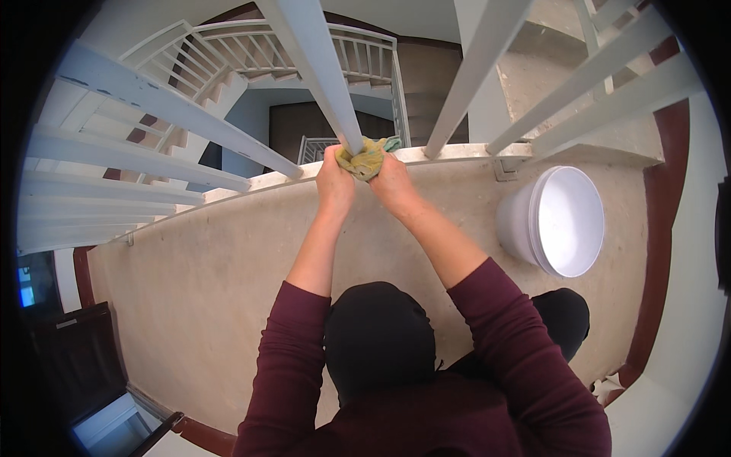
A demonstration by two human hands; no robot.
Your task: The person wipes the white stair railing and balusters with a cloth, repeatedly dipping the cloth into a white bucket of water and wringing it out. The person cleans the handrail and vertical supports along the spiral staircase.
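Note:
A yellow-green cloth (365,163) is wrapped around the foot of a white baluster (320,63), just above the railing's bottom rail (462,152). My left hand (336,180) grips the cloth from the left side. From the right side my right hand (392,181) holds it too, and a greenish end of the cloth sticks out past its fingers. Both forearms reach forward over the floor, with maroon sleeves pushed up. My fingertips are partly hidden behind the cloth and the baluster.
A whitish plastic bucket (517,220) stands on the landing floor (188,297) to my right. Beyond the railing the stairwell drops, with lower flights and handrails (297,28). Concrete steps (548,68) rise at the upper right. A dark door (77,348) is at the lower left.

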